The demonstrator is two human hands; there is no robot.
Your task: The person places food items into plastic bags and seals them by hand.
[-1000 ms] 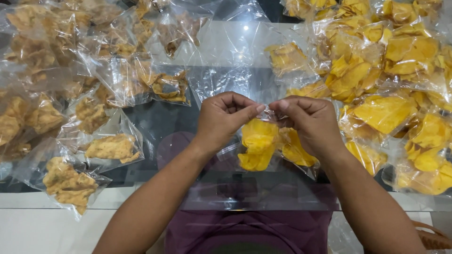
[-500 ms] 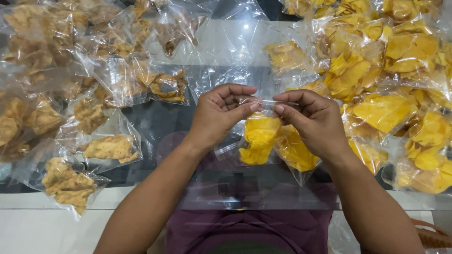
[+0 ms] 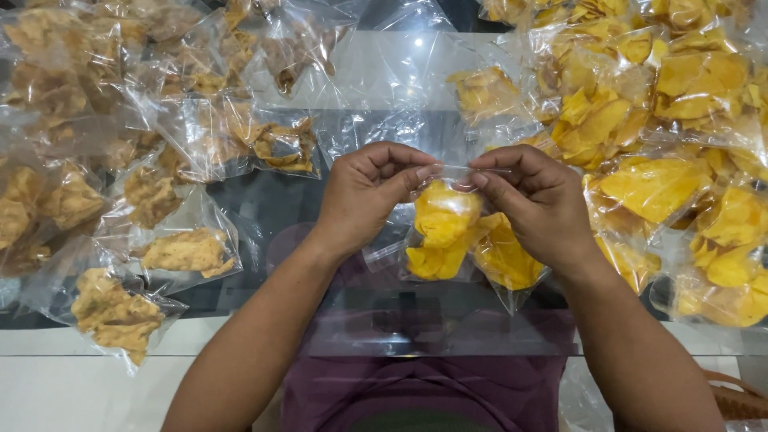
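A small clear plastic bag of yellow chips [image 3: 440, 232] hangs above the glass table [image 3: 264, 200], held at its top edge by both hands. My left hand [image 3: 364, 196] pinches the left part of the bag's mouth between thumb and forefinger. My right hand [image 3: 536, 204] pinches the right part, fingertips close to the left hand's. A second bag of yellow chips [image 3: 500, 256] lies just under my right hand.
Several clear bags of yellow chips [image 3: 640, 120] are piled at the right. Several bags of brown crackers [image 3: 120, 160] lie spread over the left half. The table's white front edge [image 3: 80, 344] runs along the bottom, with my purple shirt showing through the glass.
The bag has been lifted slightly and its chips shifted upward. Both hands' fingers worked along the bag's top edge, spreading apart a little and then closing in again.
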